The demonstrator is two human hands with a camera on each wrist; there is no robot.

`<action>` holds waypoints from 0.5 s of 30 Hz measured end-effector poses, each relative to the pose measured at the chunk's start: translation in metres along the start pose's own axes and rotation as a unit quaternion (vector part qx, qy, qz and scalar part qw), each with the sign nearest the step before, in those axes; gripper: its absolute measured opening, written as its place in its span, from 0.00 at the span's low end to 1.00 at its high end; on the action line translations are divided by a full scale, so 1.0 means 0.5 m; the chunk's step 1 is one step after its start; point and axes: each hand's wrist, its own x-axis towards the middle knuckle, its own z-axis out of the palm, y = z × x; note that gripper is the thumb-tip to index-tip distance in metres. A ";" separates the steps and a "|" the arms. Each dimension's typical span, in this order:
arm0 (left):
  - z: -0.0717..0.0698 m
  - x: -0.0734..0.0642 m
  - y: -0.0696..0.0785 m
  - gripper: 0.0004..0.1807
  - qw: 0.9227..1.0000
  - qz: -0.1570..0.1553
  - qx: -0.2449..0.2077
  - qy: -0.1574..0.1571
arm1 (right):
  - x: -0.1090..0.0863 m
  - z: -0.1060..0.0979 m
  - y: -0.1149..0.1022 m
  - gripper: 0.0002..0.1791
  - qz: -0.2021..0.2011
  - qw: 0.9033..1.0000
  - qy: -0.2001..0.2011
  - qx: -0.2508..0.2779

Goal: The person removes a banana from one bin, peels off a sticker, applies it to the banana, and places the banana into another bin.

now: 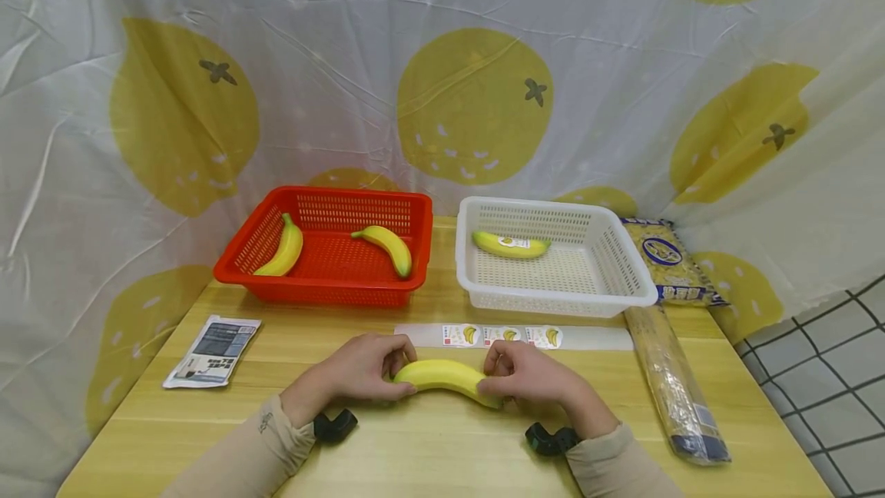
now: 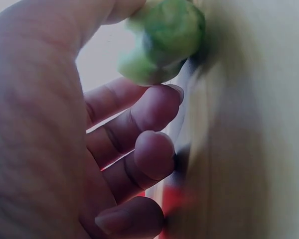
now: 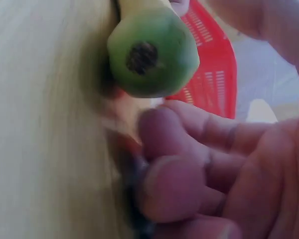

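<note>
A yellow banana (image 1: 442, 373) lies crosswise between both hands at the front of the table. My left hand (image 1: 366, 367) pinches its left end between thumb and fingers. At the other end, my right hand (image 1: 528, 375) grips it the same way. The left wrist view shows a green banana end (image 2: 172, 37) by the thumb, the other fingers curled below it. In the right wrist view the green tip (image 3: 154, 55) with its dark spot points at the camera. Just behind the banana lies a backing strip (image 1: 594, 337) with three banana stickers (image 1: 502, 335).
At the back left, a red basket (image 1: 325, 290) contains two bananas (image 1: 387, 247). Beside it a white basket (image 1: 553, 300) contains one stickered banana (image 1: 494, 244). A white packet (image 1: 213, 352) lies left; a noodle bag (image 1: 667, 260) and a long clear package (image 1: 681, 390) lie right.
</note>
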 end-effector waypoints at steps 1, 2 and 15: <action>0.000 0.000 0.000 0.17 1.000 -0.001 0.001 -0.002 | 0.003 0.000 0.002 0.15 0.004 1.000 0.018 0.010; 0.000 0.001 -0.001 0.17 1.000 -0.002 0.001 -0.003 | 0.006 0.000 0.005 0.13 0.006 0.999 0.043 0.016; 0.002 0.002 -0.003 0.17 1.000 -0.007 0.003 0.001 | 0.046 0.001 0.044 0.16 -0.052 0.956 0.243 -0.157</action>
